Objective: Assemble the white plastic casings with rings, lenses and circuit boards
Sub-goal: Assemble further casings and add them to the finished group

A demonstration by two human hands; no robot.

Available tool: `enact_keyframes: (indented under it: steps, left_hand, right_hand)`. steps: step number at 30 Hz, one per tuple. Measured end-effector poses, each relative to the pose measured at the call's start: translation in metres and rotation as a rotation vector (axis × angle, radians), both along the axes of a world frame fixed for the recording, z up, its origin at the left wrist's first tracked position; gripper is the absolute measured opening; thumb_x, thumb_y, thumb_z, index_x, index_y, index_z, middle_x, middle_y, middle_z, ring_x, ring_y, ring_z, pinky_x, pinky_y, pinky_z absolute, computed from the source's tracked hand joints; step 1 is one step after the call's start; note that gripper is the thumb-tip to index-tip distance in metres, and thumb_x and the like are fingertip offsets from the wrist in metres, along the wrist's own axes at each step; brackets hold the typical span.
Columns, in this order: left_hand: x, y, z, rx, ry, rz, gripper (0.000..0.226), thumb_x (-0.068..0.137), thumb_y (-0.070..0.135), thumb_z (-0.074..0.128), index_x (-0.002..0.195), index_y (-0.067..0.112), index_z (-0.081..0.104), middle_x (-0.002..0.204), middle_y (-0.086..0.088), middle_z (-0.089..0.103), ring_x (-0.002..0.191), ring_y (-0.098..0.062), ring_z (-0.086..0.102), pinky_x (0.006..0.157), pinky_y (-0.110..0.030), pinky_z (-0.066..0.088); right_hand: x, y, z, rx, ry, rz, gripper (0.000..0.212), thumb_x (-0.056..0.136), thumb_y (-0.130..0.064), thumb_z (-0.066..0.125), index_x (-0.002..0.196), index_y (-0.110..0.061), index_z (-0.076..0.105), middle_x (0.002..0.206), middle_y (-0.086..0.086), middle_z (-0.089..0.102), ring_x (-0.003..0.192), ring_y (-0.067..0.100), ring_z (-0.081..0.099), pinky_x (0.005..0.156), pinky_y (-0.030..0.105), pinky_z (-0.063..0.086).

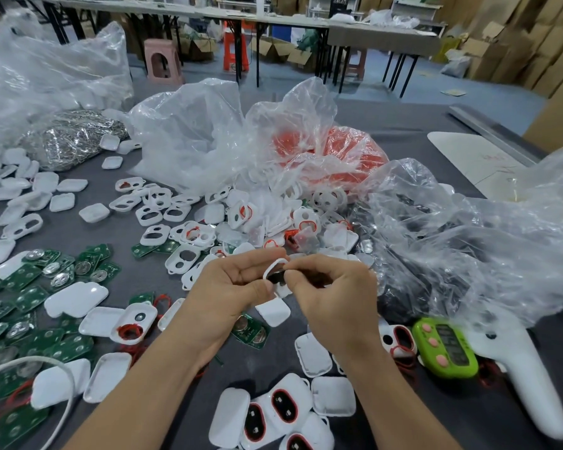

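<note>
My left hand (231, 287) grips a white plastic casing (275, 271) above the middle of the table. My right hand (332, 290) pinches a small dark lens (276, 279) at the casing's opening. Loose white casings (150, 217) with oval holes lie in a heap behind my hands. Green circuit boards (36, 287) with round silver batteries are spread at the left. Casings fitted with red rings (281, 405) lie near the front edge. A bag of red rings (338, 151) sits at the back.
Clear plastic bags (189, 134) stand behind the heap and at the right (468, 241). A green timer (446, 347) and a white handle-shaped device (520, 368) lie at the right. White back covers (75, 298) are scattered on the grey table (85, 235).
</note>
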State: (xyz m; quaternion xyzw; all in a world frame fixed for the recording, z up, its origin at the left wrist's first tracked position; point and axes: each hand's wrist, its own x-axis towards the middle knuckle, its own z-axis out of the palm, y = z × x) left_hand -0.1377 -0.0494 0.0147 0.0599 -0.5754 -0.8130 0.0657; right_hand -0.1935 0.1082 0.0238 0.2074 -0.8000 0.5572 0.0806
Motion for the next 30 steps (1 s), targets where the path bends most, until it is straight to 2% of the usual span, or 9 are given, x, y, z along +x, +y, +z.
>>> enact_keyframes:
  steps: [6, 9, 12, 16, 19, 21, 23, 27, 30]
  left_hand:
    - [0.0, 0.005, -0.003, -0.197, -0.059, 0.173, 0.041, 0.083, -0.019, 0.067, 0.111, 0.009, 0.077, 0.098, -0.011, 0.08, 0.097, -0.027, 0.076, 0.077, -0.025, 0.06]
    - [0.001, 0.008, -0.001, -0.193, -0.052, 0.208, 0.038, 0.08, -0.016, 0.072, 0.108, 0.009, 0.078, 0.095, -0.012, 0.08, 0.092, -0.026, 0.077, 0.075, -0.025, 0.059]
    - [0.003, 0.01, 0.002, -0.212, -0.049, 0.249, 0.034, 0.072, -0.002, 0.073, 0.101, 0.013, 0.082, 0.09, -0.012, 0.08, 0.081, -0.023, 0.077, 0.071, -0.026, 0.06]
    - [0.003, 0.009, 0.006, -0.195, -0.056, 0.284, 0.036, 0.079, -0.019, 0.062, 0.091, 0.009, 0.083, 0.082, -0.015, 0.079, 0.059, -0.01, 0.07, 0.052, -0.013, 0.049]
    - [0.004, 0.008, 0.009, -0.231, -0.055, 0.266, 0.032, 0.069, -0.004, 0.067, 0.089, 0.016, 0.084, 0.084, -0.013, 0.079, 0.068, -0.017, 0.074, 0.06, -0.02, 0.057]
    - [0.005, 0.011, 0.01, -0.258, -0.051, 0.273, 0.035, 0.073, -0.01, 0.071, 0.086, 0.019, 0.084, 0.083, -0.012, 0.079, 0.073, -0.02, 0.076, 0.064, -0.025, 0.06]
    - [0.006, 0.012, 0.01, -0.31, -0.06, 0.296, 0.036, 0.078, -0.015, 0.07, 0.086, 0.017, 0.084, 0.081, -0.009, 0.079, 0.073, -0.02, 0.077, 0.062, -0.023, 0.059]
    - [0.007, 0.014, 0.01, -0.351, -0.074, 0.297, 0.036, 0.078, -0.014, 0.07, 0.085, 0.018, 0.084, 0.078, -0.007, 0.079, 0.071, -0.016, 0.077, 0.061, -0.02, 0.056]
    - [0.01, 0.017, 0.01, -0.446, -0.072, 0.337, 0.034, 0.078, -0.006, 0.073, 0.086, 0.025, 0.085, 0.077, 0.001, 0.079, 0.074, -0.013, 0.077, 0.066, -0.023, 0.06]
  right_hand:
    - [0.005, -0.007, -0.004, 0.056, 0.002, -0.128, 0.009, 0.076, -0.02, 0.083, 0.079, -0.029, 0.081, 0.064, -0.017, 0.071, 0.06, 0.003, 0.068, 0.06, 0.029, 0.057]
    - [0.006, -0.009, -0.004, 0.025, -0.023, -0.162, 0.009, 0.075, -0.021, 0.086, 0.074, -0.027, 0.08, 0.064, -0.02, 0.071, 0.059, 0.0, 0.068, 0.059, 0.023, 0.056]
    - [0.01, -0.012, -0.005, -0.015, -0.037, -0.196, 0.014, 0.073, -0.023, 0.089, 0.07, -0.025, 0.076, 0.063, -0.021, 0.069, 0.059, 0.002, 0.066, 0.056, 0.015, 0.051]
    - [0.011, -0.014, -0.007, -0.016, -0.066, -0.136, 0.013, 0.077, -0.032, 0.087, 0.081, -0.032, 0.075, 0.074, -0.021, 0.07, 0.066, 0.004, 0.066, 0.059, 0.015, 0.05]
    - [0.011, -0.014, -0.01, 0.055, -0.03, -0.039, 0.002, 0.088, -0.029, 0.078, 0.088, -0.029, 0.079, 0.072, -0.02, 0.07, 0.069, 0.002, 0.065, 0.06, 0.012, 0.046]
    - [0.011, -0.013, -0.011, 0.065, -0.007, -0.035, 0.006, 0.089, -0.03, 0.075, 0.087, -0.028, 0.081, 0.068, -0.017, 0.07, 0.066, 0.005, 0.065, 0.058, 0.017, 0.048]
    - [0.01, -0.013, -0.011, 0.073, 0.0, -0.046, 0.006, 0.088, -0.029, 0.077, 0.084, -0.026, 0.081, 0.065, -0.015, 0.071, 0.063, 0.007, 0.066, 0.058, 0.024, 0.051]
    - [0.007, -0.012, -0.009, 0.069, -0.062, -0.027, 0.008, 0.085, -0.027, 0.078, 0.077, -0.024, 0.08, 0.061, -0.016, 0.07, 0.058, 0.006, 0.066, 0.056, 0.024, 0.052]
    - [0.005, -0.012, -0.009, 0.057, -0.141, -0.004, 0.014, 0.085, -0.026, 0.076, 0.073, -0.022, 0.078, 0.058, -0.01, 0.069, 0.055, 0.008, 0.063, 0.054, 0.027, 0.052]
